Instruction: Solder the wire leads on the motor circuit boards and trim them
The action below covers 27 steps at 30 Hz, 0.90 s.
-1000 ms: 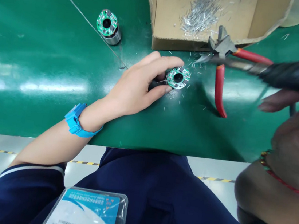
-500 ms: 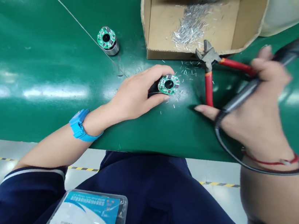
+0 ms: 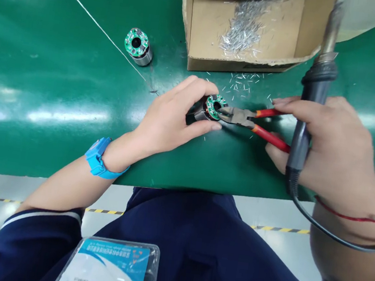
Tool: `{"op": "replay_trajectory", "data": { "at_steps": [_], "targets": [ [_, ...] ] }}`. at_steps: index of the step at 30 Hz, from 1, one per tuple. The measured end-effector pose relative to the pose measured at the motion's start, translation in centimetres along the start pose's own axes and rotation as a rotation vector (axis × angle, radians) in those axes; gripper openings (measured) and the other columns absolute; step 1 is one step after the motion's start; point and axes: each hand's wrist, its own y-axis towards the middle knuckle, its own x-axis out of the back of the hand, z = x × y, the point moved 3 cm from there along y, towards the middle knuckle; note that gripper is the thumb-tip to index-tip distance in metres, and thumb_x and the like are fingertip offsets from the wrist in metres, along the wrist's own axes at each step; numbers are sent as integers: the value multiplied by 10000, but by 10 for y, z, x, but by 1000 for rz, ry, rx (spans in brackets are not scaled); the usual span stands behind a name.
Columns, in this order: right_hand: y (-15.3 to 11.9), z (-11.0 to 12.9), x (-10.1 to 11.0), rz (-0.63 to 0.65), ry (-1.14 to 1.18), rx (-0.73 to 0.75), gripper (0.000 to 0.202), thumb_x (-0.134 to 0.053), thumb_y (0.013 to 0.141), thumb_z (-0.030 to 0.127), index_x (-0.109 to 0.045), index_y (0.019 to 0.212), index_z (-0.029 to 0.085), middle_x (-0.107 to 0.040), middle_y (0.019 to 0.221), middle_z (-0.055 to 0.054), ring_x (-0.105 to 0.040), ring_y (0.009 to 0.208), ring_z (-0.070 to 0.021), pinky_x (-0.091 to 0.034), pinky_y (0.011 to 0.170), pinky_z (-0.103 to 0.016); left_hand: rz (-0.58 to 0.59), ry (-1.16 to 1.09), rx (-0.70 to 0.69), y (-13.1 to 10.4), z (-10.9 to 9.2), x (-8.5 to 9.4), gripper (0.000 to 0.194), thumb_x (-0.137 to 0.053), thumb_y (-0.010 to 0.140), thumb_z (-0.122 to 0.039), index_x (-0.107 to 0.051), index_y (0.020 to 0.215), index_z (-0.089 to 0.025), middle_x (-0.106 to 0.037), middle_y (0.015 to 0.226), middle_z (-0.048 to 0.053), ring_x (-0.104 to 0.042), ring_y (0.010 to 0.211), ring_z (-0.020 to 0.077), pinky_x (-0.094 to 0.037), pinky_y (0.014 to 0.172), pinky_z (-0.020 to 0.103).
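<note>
My left hand (image 3: 173,115) is closed around a small cylindrical motor (image 3: 202,111) topped by a round green circuit board (image 3: 214,103). In my right hand (image 3: 335,141) are red-handled cutters (image 3: 272,138), their jaws at the right edge of that board. The same hand also holds a soldering iron (image 3: 312,97), its metal end pointing away from me. A second motor with a green board (image 3: 137,43) stands upright on the table, to the left and farther back.
Behind my hands sits a cardboard box (image 3: 238,67) with a pile of cut metal pins (image 3: 243,32). Loose pins lie before it on the green table (image 3: 60,82). Solder wire (image 3: 96,21) stretches across the left; the iron's cable (image 3: 330,236) loops at right.
The cutters have moved left and down onto the board, with their jaws closer together. The iron has swung more upright. The held motor is tilted slightly differently.
</note>
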Motion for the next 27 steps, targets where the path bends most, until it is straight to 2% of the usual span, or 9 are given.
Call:
{"op": "replay_trajectory", "data": {
  "at_steps": [3, 6, 10, 15, 18, 21, 24, 26, 27],
  "targets": [
    [1, 4, 5, -26, -110, 79, 432, -435, 938, 510, -550, 1246, 229, -647, 949, -72, -577, 834, -219, -472, 699, -378, 14, 39, -19, 1, -2, 1, 377, -728, 863, -378, -603, 1185, -226, -665, 1041, 52, -657, 990, 225, -539, 780, 335],
    [3, 11, 7, -128, -168, 99, 324, -490, 948, 438, -588, 1172, 226, -607, 791, -31, -569, 720, -184, -411, 600, -308, -15, 55, -12, 0, -2, 2, 366, -725, 865, -375, -606, 1179, -230, -667, 1053, 50, -654, 958, 210, -531, 743, 315],
    [9, 10, -1, -285, -231, -102, 399, -588, 867, 375, -579, 1219, 187, -699, 962, -72, -654, 840, -235, -500, 695, -350, -110, 18, -26, -2, -2, 7, 372, -715, 881, -351, -596, 1219, -251, -674, 1126, 52, -657, 999, 202, -547, 794, 312],
    [20, 0, -18, -292, -190, -338, 656, -623, 817, 578, -544, 1300, 141, -669, 1117, -168, -646, 979, -350, -536, 836, -525, -289, 109, -24, 0, 6, 39, 388, -672, 906, -471, -620, 1225, -257, -683, 1107, 61, -644, 961, 201, -538, 788, 329],
    [26, -2, -16, -337, -102, -308, 674, -589, 820, 643, -565, 1288, 158, -665, 1220, -185, -632, 1102, -389, -528, 905, -568, -409, 155, 59, 16, 28, 74, 396, -643, 915, -519, -621, 1220, -267, -696, 1099, 49, -642, 892, 175, -527, 746, 301],
    [31, -4, -5, -427, -63, -302, 592, -559, 846, 608, -627, 1255, 186, -728, 1083, -147, -691, 974, -361, -561, 840, -537, -473, 171, 148, 52, 67, 109, 327, -661, 915, -423, -639, 1186, -240, -714, 1161, 49, -651, 1012, 190, -535, 869, 301],
    [33, -7, 3, -519, 45, -467, 432, -521, 895, 514, -680, 1243, 314, -749, 802, -45, -726, 752, -309, -597, 716, -489, -488, 207, 269, 96, 110, 130, 278, -686, 889, -304, -668, 1148, -205, -719, 1214, 56, -645, 1111, 202, -503, 1008, 305],
    [30, -8, 2, -584, 140, -604, 425, -524, 896, 509, -655, 1289, 411, -738, 722, -13, -745, 779, -320, -620, 718, -496, -465, 228, 397, 121, 134, 135, 348, -670, 891, -247, -651, 1227, -160, -691, 1295, 94, -628, 1194, 228, -465, 1078, 329],
    [29, -9, 0, -606, 167, -646, 427, -518, 890, 522, -643, 1293, 457, -754, 771, -12, -750, 818, -335, -626, 734, -518, -454, 233, 435, 130, 143, 136, 365, -663, 889, -225, -649, 1241, -129, -686, 1305, 125, -627, 1215, 252, -459, 1090, 351]
  ]
}}
